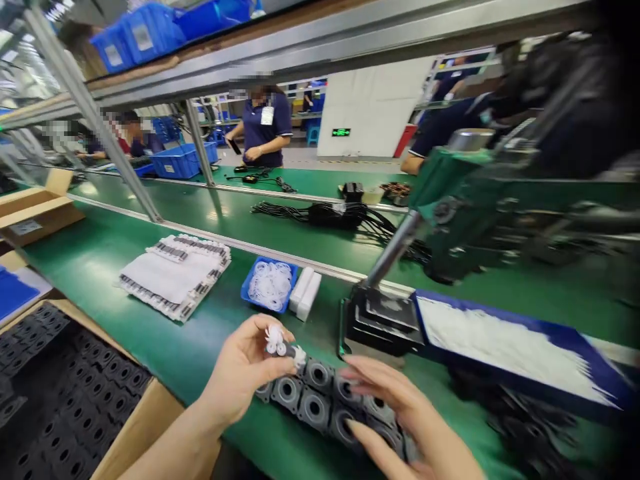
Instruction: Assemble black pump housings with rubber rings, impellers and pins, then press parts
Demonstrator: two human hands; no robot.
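My left hand is closed around a small bunch of white plastic pieces with round ends, and a dark part shows among them. Just below it, black square parts with round holes stand side by side in two rows on the green bench. My right hand is over the right end of these rows, thumb and fingers apart. It is slightly blurred, and whether it touches the parts I cannot tell. Beyond my left hand sits a blue tray of white rings, with a white block beside it.
A green press on a black base rises at the right, beside a blue tray of white strips. At the left are a carton of black parts and a stacked white sheet. Black cables lie behind; co-workers are beyond.
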